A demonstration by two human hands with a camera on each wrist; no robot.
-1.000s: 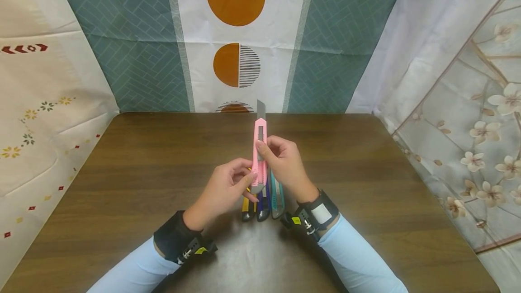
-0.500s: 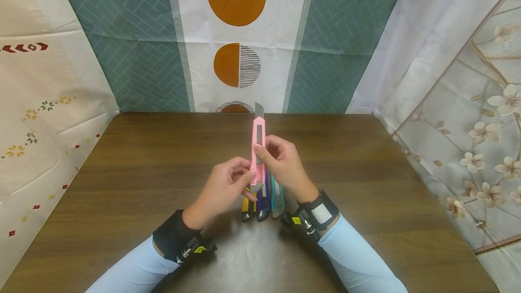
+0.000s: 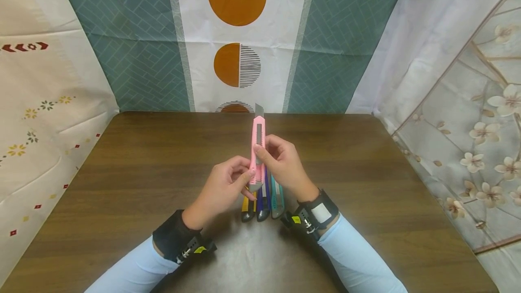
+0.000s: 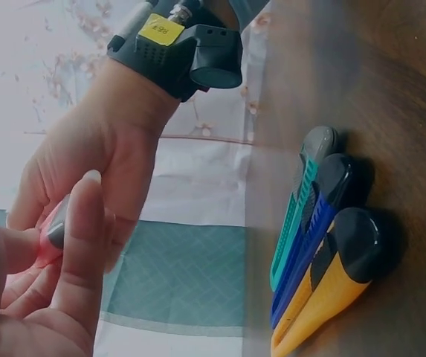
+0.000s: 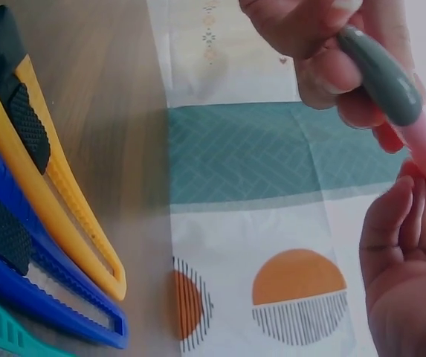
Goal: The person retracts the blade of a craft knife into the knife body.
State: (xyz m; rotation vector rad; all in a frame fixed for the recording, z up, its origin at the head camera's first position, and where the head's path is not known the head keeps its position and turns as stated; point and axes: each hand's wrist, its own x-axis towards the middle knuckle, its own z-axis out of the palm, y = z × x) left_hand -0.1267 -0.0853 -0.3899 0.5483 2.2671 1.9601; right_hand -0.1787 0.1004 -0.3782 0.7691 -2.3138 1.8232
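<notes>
A pink box cutter (image 3: 258,148) is held up above the table, its blade (image 3: 259,110) extended and pointing away. My left hand (image 3: 221,184) pinches its grey lower end between thumb and fingers. Higher on the body, my right hand (image 3: 286,162) grips it, the thumb lying over the slider. Below the hands, a yellow box cutter (image 4: 331,279), a blue box cutter (image 4: 313,230) and a teal box cutter (image 4: 302,197) lie side by side on the table. In the head view the hands and the pink cutter hide their upper parts.
The brown wooden table (image 3: 142,171) reaches back to a green and white patterned curtain (image 3: 338,35). Cloth with a flower print (image 3: 472,162) hangs at the right, and a cream cloth (image 3: 49,116) at the left.
The pink box cutter has shifted slightly left and its blade tip sits a little lower in the head view. Both hands keep their hold; the other cutters have not moved.
</notes>
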